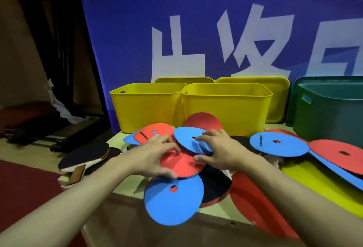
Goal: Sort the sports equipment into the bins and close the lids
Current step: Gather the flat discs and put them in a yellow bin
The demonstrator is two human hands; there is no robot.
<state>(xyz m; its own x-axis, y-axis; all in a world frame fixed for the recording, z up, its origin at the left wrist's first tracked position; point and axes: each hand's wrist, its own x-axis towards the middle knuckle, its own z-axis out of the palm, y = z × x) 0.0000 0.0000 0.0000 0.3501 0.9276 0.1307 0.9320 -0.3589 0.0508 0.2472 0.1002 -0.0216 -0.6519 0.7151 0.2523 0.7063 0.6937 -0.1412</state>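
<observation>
Several flat red and blue discs with centre holes lie piled on the table. My left hand (155, 156) grips a red disc (182, 165) in the middle of the pile, thumb under its near edge. My right hand (218, 148) holds a blue disc (186, 138), fingers over its top and thumb below. A big blue disc (172, 201) lies just in front. More discs (279, 144) lie to the right. Two open yellow bins (145, 107) (225, 107) and a green bin (330, 113) stand behind.
Table tennis paddles (86, 156) lie at the table's left edge. Yellow lids (275, 87) lean behind the bins; another yellow lid (318, 187) and a red lid (253, 207) lie flat on the right. A blue banner hangs behind.
</observation>
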